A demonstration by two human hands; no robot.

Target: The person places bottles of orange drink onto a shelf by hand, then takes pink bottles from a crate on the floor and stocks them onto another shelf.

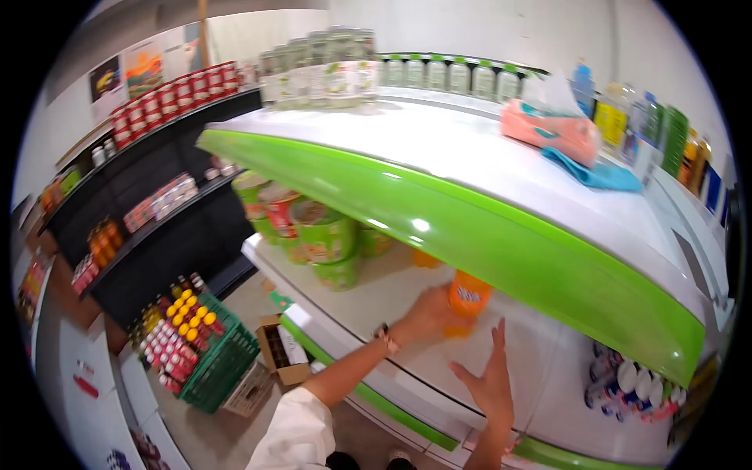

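Observation:
My left hand (429,317) is closed around an orange soda bottle (470,291) on the shelf (407,329) under the green-edged top. The bottle's upper end is hidden by the green edge (462,205). To the right and nearer to me, my right hand (489,380) is open, thumb and fingers spread, holding nothing. Farther back, part of another orange item (425,259) shows beneath the edge. Stacked green instant noodle cups (323,235) stand to the left on the same shelf.
A pink tissue pack (548,129) and blue cloth (595,174) lie on the white top, near clustered jars (333,70). A green crate (223,356) of bottles and an open cardboard box (282,352) are on the floor at left. Several cans (627,384) sit at right.

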